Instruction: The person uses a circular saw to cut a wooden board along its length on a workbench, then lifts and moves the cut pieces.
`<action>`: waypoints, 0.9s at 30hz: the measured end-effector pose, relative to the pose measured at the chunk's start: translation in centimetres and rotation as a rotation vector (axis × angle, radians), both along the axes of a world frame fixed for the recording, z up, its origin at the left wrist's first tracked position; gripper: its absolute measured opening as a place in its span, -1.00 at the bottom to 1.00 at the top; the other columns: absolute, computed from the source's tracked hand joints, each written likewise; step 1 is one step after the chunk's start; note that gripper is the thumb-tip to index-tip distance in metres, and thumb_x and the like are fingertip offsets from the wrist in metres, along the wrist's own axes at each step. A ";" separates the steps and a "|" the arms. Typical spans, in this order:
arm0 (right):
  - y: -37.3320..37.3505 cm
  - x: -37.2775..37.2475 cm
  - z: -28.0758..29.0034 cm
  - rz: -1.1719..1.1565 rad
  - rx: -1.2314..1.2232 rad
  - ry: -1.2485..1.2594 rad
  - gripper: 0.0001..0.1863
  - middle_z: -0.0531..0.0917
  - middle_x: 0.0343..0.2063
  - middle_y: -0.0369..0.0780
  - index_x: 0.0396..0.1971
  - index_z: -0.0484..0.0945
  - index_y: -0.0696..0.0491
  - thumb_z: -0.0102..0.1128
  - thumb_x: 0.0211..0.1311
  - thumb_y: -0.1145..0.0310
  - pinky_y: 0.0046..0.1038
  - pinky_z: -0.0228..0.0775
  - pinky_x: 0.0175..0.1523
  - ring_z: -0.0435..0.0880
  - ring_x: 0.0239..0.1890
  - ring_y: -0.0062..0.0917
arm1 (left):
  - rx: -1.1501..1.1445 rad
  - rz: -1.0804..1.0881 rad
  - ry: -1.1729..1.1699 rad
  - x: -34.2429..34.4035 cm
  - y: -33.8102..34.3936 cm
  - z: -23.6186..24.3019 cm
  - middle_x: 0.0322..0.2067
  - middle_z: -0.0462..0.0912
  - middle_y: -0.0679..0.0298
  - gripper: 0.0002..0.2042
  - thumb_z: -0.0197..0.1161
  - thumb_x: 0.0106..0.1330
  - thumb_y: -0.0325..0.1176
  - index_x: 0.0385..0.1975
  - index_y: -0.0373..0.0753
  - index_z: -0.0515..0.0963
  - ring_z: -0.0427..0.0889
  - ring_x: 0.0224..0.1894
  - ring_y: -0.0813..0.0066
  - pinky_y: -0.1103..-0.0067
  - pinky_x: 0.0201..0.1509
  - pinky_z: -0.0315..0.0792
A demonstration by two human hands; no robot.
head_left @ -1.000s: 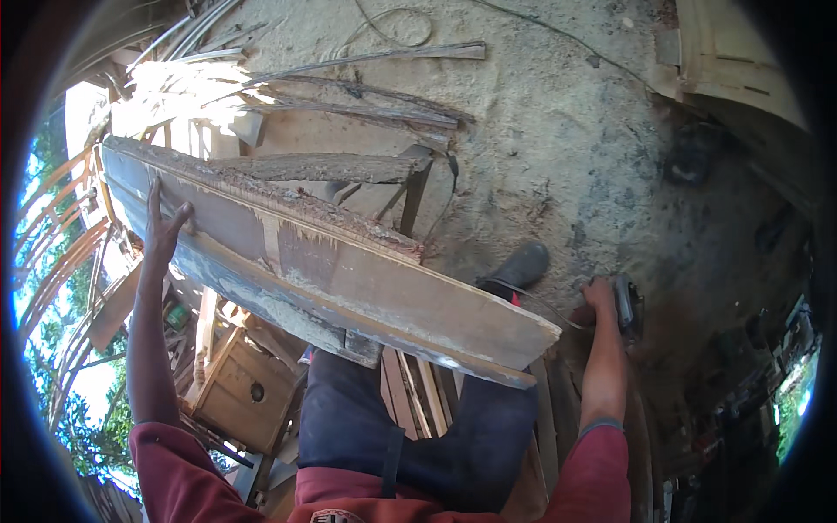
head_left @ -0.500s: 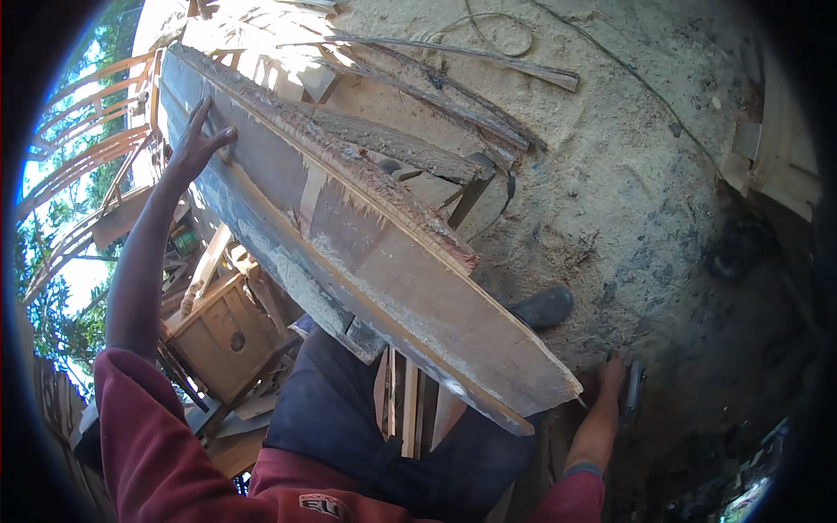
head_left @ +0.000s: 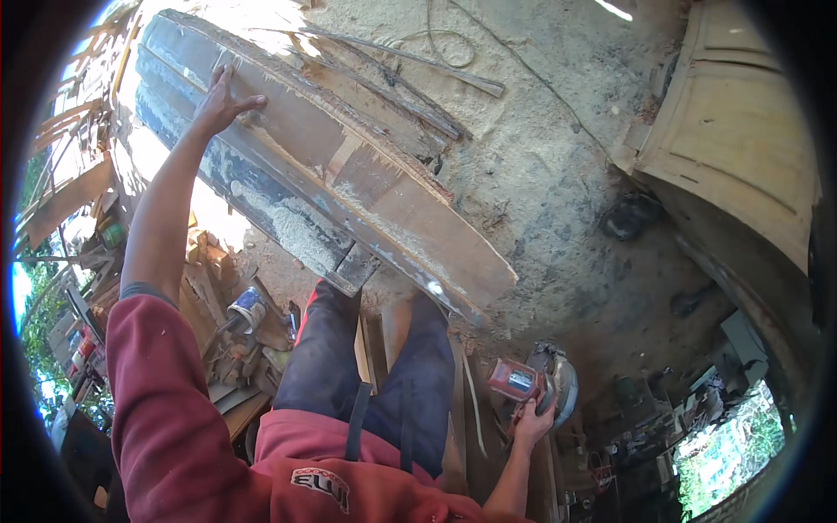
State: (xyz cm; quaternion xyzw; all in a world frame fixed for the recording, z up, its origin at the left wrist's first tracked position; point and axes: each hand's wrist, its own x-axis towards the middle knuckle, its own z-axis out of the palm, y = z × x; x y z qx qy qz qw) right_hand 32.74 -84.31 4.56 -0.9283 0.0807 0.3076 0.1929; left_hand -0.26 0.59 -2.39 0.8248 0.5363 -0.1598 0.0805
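Note:
A wide, thick wooden plank (head_left: 384, 187) runs slantwise from the far left toward my legs, with a rough, bark-like edge on its far side. My left hand (head_left: 227, 105) lies on its upper face near the far end, fingers spread. Below it, a darker plank (head_left: 253, 193) carries a heap of pale sawdust. At the lower right, my right hand (head_left: 532, 423) is closed round the handle of a circular saw (head_left: 520, 380) with a red body and a rounded grey guard. The saw is apart from the plank, beside my right leg.
Long wood strips (head_left: 401, 83) and a looped cord (head_left: 453, 52) lie on the sawdust-covered ground. A large pale wooden panel structure (head_left: 732, 131) stands at the right. Scrap wood and a white-and-blue bucket (head_left: 250, 307) sit at the left.
My right hand has come up and inward, bringing the saw into clear view. The view has shifted, showing more of the right side. My left hand still rests on the plank.

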 end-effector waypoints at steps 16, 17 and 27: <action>26.0 -1.2 21.9 0.531 0.315 0.060 -0.69 0.65 -0.50 -0.23 -0.22 0.59 0.16 0.47 0.02 0.44 -0.41 0.50 -0.31 0.65 -0.48 -0.46 | -0.043 0.149 0.059 4.4 -2.6 4.0 0.53 0.04 0.02 0.19 0.51 -0.07 0.33 0.49 -0.28 0.11 0.03 0.56 -0.01 -0.01 0.50 0.14; 26.9 -0.9 21.1 0.630 0.306 0.029 -0.68 0.67 -0.49 -0.19 -0.22 0.59 0.16 0.48 0.01 0.44 -0.38 0.52 -0.29 0.69 -0.46 -0.39 | -0.037 0.150 0.059 4.2 -2.5 3.9 0.53 0.04 0.04 0.19 0.51 -0.07 0.33 0.49 -0.27 0.11 0.04 0.56 -0.01 -0.03 0.49 0.14; 31.5 0.3 12.6 1.124 0.518 -0.015 -0.22 0.76 -0.18 0.02 0.17 0.54 0.24 0.56 0.04 0.04 -0.27 0.63 -0.15 0.79 -0.23 -0.09 | 0.057 0.157 -0.003 2.1 -3.0 1.6 0.52 0.06 0.11 0.21 0.49 -0.10 0.38 0.49 -0.25 0.10 0.04 0.56 0.05 -0.06 0.48 0.14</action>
